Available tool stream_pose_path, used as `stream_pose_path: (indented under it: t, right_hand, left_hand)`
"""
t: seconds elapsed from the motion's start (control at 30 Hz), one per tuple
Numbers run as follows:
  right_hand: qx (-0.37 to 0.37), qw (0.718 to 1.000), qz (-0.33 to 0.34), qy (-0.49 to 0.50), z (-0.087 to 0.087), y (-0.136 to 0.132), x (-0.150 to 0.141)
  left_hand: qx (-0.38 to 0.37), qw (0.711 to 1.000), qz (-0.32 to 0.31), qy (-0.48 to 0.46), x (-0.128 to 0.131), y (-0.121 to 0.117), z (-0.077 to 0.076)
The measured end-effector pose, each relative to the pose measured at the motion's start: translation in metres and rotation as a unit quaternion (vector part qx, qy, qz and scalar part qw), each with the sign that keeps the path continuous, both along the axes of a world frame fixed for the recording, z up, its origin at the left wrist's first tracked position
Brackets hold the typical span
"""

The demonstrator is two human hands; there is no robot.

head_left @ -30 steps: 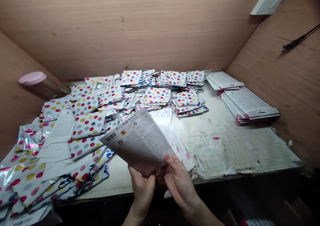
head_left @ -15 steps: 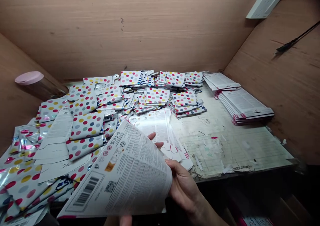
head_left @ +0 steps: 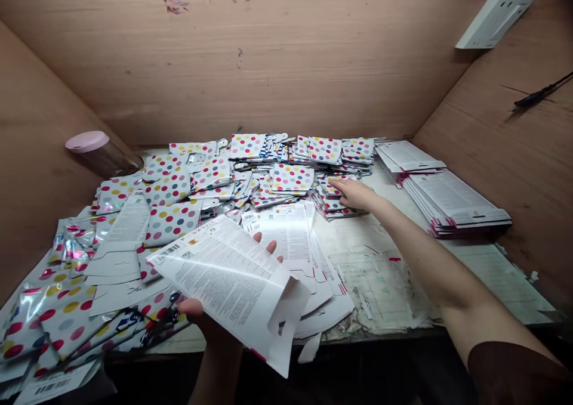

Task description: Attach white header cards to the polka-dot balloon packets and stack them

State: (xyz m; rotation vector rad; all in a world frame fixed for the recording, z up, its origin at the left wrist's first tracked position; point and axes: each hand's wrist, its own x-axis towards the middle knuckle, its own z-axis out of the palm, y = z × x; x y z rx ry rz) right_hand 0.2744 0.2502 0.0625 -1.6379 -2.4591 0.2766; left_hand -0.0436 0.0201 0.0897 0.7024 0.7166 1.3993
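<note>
I'm looking into a cramped packing booth with plywood walls (head_left: 268, 59) and a wall socket (head_left: 496, 20) at upper right. Its worn surface (head_left: 380, 286) is piled with polka-dot packaging cards (head_left: 292, 177).

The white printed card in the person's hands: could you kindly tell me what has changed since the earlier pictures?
The right hand has let go of the white printed card and reached forward to a small stack of polka-dot packets. The left hand now holds the card alone, its barcode at the upper left. The stacked white cards at the right stayed put.
</note>
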Motion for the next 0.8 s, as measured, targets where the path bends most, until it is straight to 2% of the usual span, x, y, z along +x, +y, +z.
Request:
stream_pose_path:
  t: [0.07, 0.13, 0.17, 0.2, 0.27, 0.3, 0.37, 0.43, 0.5, 0.7, 0.8]
  right_hand:
    - [0.024, 1.0, -0.019, -0.007, 0.001, -0.019, -0.007]
    - [0.071, 0.997, -0.002, 0.021, 0.008, -0.059, -0.016]
    - [0.1, 0.993, 0.03, 0.047, 0.013, -0.084, -0.021]
    - [0.144, 0.98, 0.095, 0.095, 0.018, -0.112, -0.027]
    - [0.204, 0.938, 0.237, 0.151, 0.029, -0.166, -0.044]
    - [0.223, 0.926, 0.272, 0.135, 0.034, -0.189, -0.053]
    - [0.252, 0.93, 0.262, 0.049, 0.039, -0.222, -0.074]
    - [0.27, 0.936, 0.222, -0.042, 0.041, -0.236, -0.092]
    - [0.262, 0.937, 0.209, -0.094, 0.042, -0.24, -0.103]
    - [0.203, 0.948, 0.229, -0.091, 0.058, -0.252, -0.099]
    - [0.181, 0.95, 0.233, -0.102, 0.066, -0.257, -0.094]
  left_hand:
    - [0.019, 0.999, 0.043, 0.012, 0.005, 0.003, 0.0]
    - [0.032, 0.998, 0.051, 0.037, 0.005, 0.01, -0.003]
    - [0.036, 0.997, 0.043, 0.049, 0.003, 0.014, -0.005]
    - [0.037, 0.997, 0.028, 0.059, 0.001, 0.018, -0.008]
    - [0.036, 0.996, 0.004, 0.079, -0.003, 0.025, -0.015]
    - [0.032, 0.996, 0.001, 0.086, -0.003, 0.028, -0.017]
    - [0.022, 0.996, -0.007, 0.084, -0.001, 0.029, -0.021]
    - [0.013, 0.998, -0.007, 0.064, 0.005, 0.027, -0.022]
    - [0.014, 0.999, 0.002, 0.032, 0.011, 0.022, -0.021]
    - [0.01, 0.996, 0.045, -0.078, 0.018, 0.017, -0.009]
    - [0.012, 0.994, 0.035, -0.106, 0.017, 0.018, -0.007]
